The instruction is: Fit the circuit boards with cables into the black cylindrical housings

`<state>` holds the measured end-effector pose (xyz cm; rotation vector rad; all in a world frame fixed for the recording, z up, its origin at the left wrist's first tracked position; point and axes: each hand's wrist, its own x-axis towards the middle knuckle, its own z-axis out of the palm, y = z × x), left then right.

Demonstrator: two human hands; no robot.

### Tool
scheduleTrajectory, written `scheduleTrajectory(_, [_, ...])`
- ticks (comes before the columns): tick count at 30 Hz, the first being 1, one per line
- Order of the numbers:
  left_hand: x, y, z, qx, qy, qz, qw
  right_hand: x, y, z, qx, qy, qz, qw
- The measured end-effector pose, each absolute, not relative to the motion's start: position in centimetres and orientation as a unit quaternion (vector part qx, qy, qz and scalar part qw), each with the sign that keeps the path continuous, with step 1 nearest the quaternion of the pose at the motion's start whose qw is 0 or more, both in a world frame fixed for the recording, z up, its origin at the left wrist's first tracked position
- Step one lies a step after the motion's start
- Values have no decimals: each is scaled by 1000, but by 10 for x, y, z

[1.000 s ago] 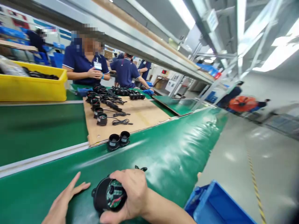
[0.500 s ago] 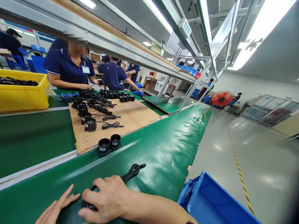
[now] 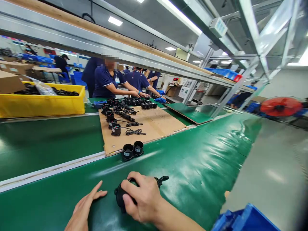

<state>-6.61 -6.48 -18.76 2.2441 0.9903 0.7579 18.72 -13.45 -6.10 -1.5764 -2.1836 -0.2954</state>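
My right hand (image 3: 143,199) is closed around a round black fan-like housing (image 3: 119,196) and tips it up over the green mat (image 3: 192,163). Part of the housing is hidden under my fingers. A bundled black cable (image 3: 163,180) sticks out beyond my knuckles. To the left, my left hand (image 3: 86,205) is held with its fingers stretched out, apart from the housing and with nothing in it. Two black cylindrical housings (image 3: 133,150) with white labels stand upright side by side ahead of my hands, at the edge of the cardboard sheet (image 3: 158,123).
Several wired black housings (image 3: 116,129) stand in rows on the cardboard. A yellow bin (image 3: 48,107) of black parts is at the left, a blue bin (image 3: 250,219) at the lower right. A co-worker (image 3: 108,80) reaches across the far side. A metal shelf beam (image 3: 120,51) crosses overhead.
My right hand has lifted and tilted the black housing, which shows more now. The cable end has drawn in toward the hand. The view has swung left, so everything sits further right.
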Motion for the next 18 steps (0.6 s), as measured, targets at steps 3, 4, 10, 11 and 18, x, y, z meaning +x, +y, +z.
scheduleTrajectory(3, [-65, -68, -190, 817, 384, 301, 308, 186, -137, -64, -552, -808, -112, 173])
scheduleTrajectory(4, [-64, -69, -189, 814, 379, 308, 314, 186, -138, -64, -552, -805, -113, 185])
scheduleTrajectory(10, [-59, -77, -170, 801, 373, 307, 353, 187, -140, -67, -533, -808, -126, 217])
scheduleTrajectory(11, [-58, -79, -165, 796, 380, 302, 361, 186, -139, -69, -532, -814, -123, 195])
scheduleTrajectory(18, [-54, -88, -138, 783, 391, 283, 393, 192, -142, -68, -514, -797, -131, 288])
